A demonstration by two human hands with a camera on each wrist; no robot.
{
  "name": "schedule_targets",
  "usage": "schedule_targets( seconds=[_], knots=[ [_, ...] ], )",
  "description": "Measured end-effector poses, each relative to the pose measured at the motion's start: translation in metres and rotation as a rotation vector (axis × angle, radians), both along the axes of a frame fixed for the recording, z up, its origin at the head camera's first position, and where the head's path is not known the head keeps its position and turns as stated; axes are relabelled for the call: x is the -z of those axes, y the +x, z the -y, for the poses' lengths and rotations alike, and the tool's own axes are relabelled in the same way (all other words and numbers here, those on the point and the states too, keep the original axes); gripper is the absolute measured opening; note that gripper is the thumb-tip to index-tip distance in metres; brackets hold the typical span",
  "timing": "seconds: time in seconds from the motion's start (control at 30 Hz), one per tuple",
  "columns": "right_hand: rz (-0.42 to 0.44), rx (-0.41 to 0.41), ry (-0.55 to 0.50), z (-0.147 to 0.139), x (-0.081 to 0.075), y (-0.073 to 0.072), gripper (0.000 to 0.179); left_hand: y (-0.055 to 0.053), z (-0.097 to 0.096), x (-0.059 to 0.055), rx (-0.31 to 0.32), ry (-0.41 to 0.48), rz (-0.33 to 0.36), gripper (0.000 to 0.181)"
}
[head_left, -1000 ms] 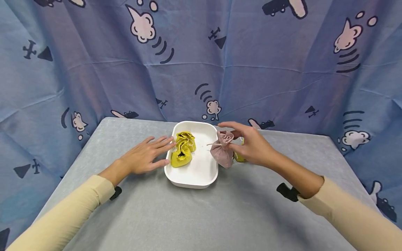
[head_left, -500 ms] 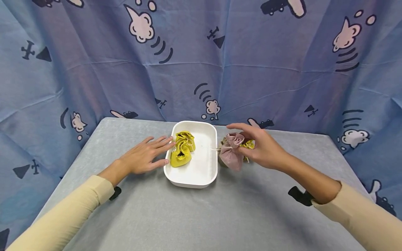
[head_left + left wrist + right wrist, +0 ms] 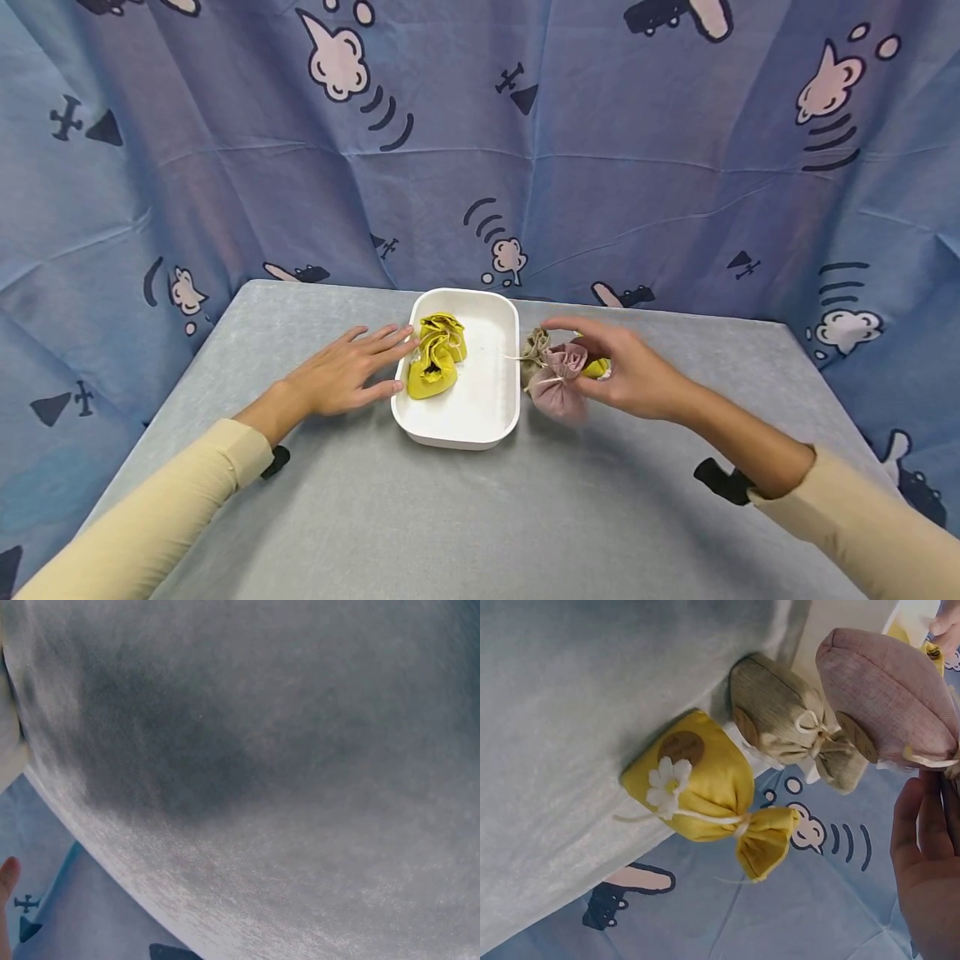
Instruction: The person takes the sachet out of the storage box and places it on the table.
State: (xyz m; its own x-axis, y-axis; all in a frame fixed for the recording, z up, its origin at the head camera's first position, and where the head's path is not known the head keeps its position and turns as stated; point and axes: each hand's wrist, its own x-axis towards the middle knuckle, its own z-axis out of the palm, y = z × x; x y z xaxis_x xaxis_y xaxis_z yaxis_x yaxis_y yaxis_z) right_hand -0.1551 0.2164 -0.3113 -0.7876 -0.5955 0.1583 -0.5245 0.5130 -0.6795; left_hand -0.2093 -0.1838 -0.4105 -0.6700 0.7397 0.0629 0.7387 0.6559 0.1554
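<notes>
A white rectangular tub (image 3: 483, 396) stands mid-table with two yellow drawstring pouches (image 3: 433, 382) at its left side. My left hand (image 3: 337, 377) lies at the tub's left rim, fingers straight and spread. To the right of the tub, my right hand (image 3: 630, 368) pinches a pink drawstring pouch (image 3: 558, 398) near its gathered neck. Close by are a grey-green pouch (image 3: 776, 709) beside the tub and a yellow pouch (image 3: 697, 780) with a white flower. In the head view the right hand and pink pouch partly cover both.
A grey cloth covers the table (image 3: 480, 517). Behind its far edge hangs a blue printed curtain (image 3: 637, 208). The left wrist view shows mostly tabletop, with a fingertip (image 3: 7, 879) at its left edge.
My right hand has carried the pink pouch from the tub's right rim rightward, then lower and nearer. The grey-green pouch now shows behind it. My left hand stays where it was.
</notes>
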Motion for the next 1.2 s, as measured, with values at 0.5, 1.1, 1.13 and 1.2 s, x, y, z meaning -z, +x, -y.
schedule_targets(
  seconds=[0.5,1.1,1.13,1.2],
  knots=[
    [0.092,-0.005,0.011,0.003,0.03,-0.006,0.071,-0.001,0.0,0.001,-0.003,-0.006,0.006,0.067],
    [0.062,0.062,0.028,0.009,0.043,-0.008,0.067,-0.001,-0.001,0.001,-0.007,-0.008,0.018,0.067],
    [0.063,0.066,0.023,0.009,0.043,-0.009,0.067,-0.001,0.0,0.001,-0.008,-0.009,0.018,0.067],
    [0.07,0.069,0.017,0.009,0.042,-0.009,0.068,-0.001,0.0,0.002,-0.007,-0.01,0.017,0.067]
  ],
)
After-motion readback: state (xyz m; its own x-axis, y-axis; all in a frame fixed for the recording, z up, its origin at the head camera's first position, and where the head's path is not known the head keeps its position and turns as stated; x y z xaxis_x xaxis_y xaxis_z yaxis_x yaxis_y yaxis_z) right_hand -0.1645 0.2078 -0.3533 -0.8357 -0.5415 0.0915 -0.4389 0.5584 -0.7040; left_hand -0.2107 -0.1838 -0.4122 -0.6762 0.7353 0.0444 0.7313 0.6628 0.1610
